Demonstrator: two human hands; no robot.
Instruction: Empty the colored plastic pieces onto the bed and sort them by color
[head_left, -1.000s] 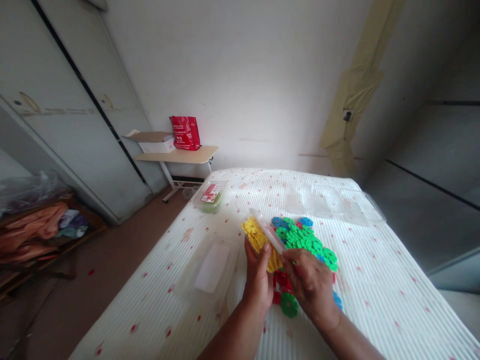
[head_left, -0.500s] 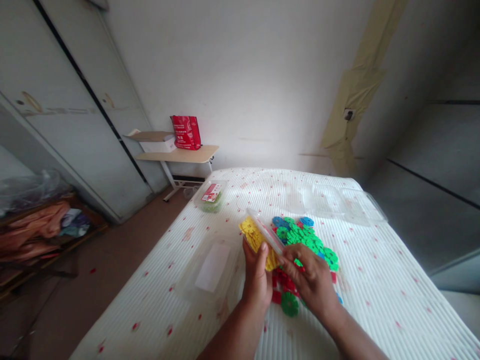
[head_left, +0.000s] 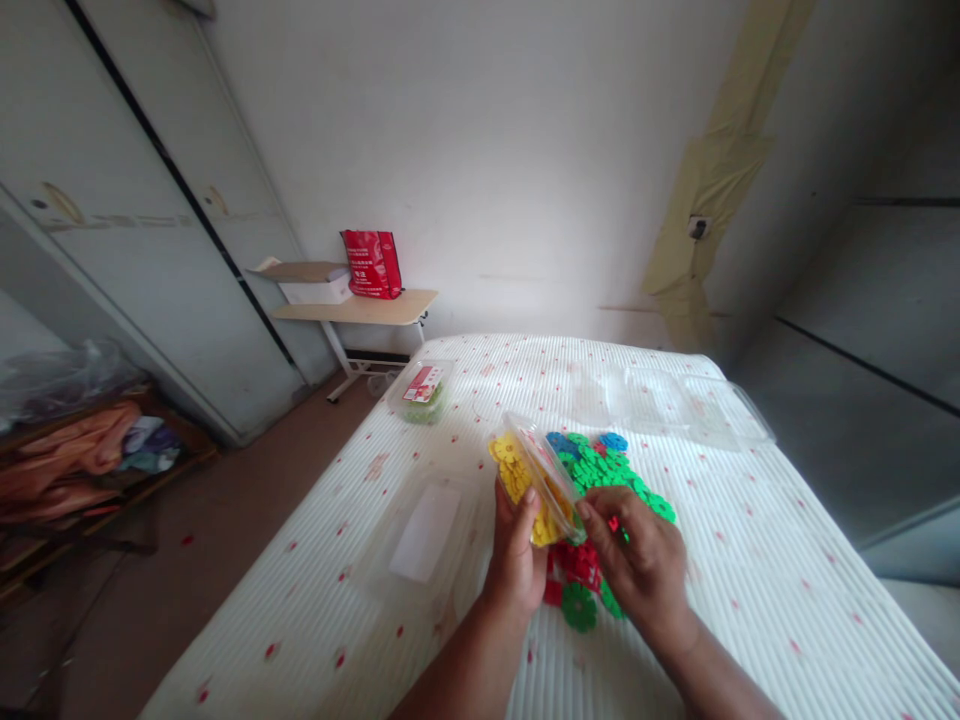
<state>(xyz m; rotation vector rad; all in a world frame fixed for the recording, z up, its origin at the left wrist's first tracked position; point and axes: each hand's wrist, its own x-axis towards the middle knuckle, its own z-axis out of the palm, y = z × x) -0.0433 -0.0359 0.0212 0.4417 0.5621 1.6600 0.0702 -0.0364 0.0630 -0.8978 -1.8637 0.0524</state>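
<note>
My left hand (head_left: 516, 555) is wrapped round a clear plastic box packed with yellow flower-shaped discs (head_left: 514, 475), its thumb over the near side. The box is tilted in the air above the bed. A clear plastic lid (head_left: 541, 455) stands at a slant along the box's right side. My right hand (head_left: 637, 550) pinches the lid's near right corner, fingers curled. Behind and below my hands lies a loose pile of green discs (head_left: 607, 470), with blue discs (head_left: 613, 441) at its far edge and red pieces (head_left: 581, 565) nearer me.
A clear lid with a white label (head_left: 426, 533) lies at the left. Farther off are a clear box with a red label (head_left: 422, 390) and several clear trays (head_left: 652, 395). Beyond the bed stands a small table (head_left: 375, 310) with a red bag (head_left: 373, 265).
Both hands have shifted slightly right with the box. The lid has turned so its broad face shows more, and my right fingers have moved lower along its edge.
</note>
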